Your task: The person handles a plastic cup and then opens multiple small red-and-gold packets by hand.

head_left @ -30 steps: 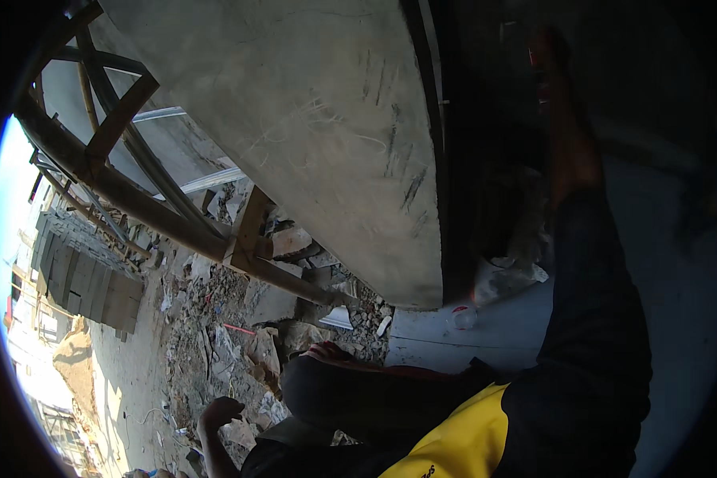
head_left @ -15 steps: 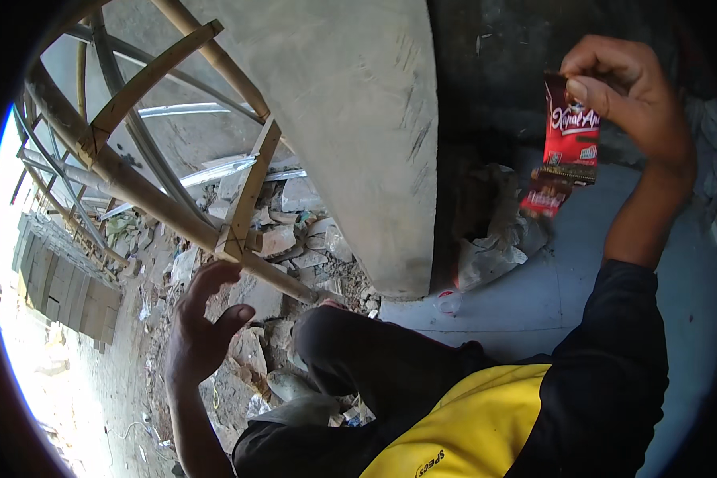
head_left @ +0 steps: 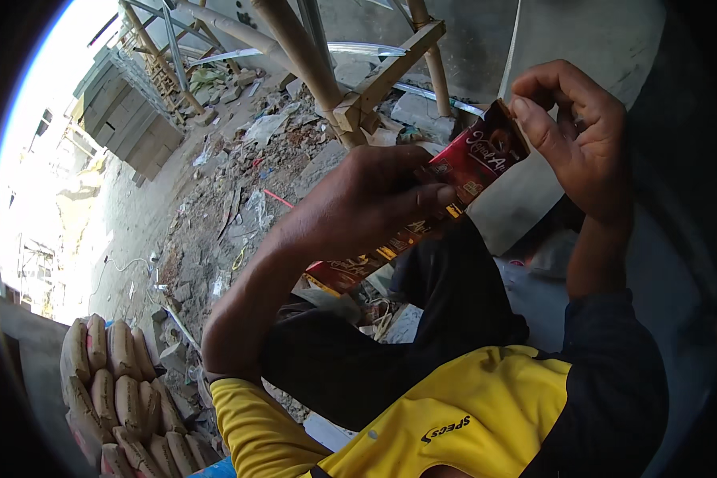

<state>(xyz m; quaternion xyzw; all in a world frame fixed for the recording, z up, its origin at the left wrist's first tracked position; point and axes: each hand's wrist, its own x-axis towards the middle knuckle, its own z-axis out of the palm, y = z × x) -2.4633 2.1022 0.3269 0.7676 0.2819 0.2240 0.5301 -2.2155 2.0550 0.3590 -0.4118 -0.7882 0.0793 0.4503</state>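
Observation:
A joined strip of red and dark-brown coffee sachets stretches at a slant in front of my knees. My left hand grips it from the left, thumb on top, partly covering its middle. Beyond that hand the lower end of the strip hangs down over my lap. At the upper end, my right hand pinches the top corner of the end sachet between thumb and forefinger, its other fingers curled. From this side I cannot tell whether that sachet's edge is torn.
Bamboo poles with a wooden brace stand ahead, near a grey concrete slab. Broken rubble covers the ground. Grey blocks are stacked at far left; filled brown sacks are piled at lower left.
My left hand has risen from the left and taken hold of the strip. My right hand has brought the sachets lower and inward. The view has swung left, bringing the sacks into sight.

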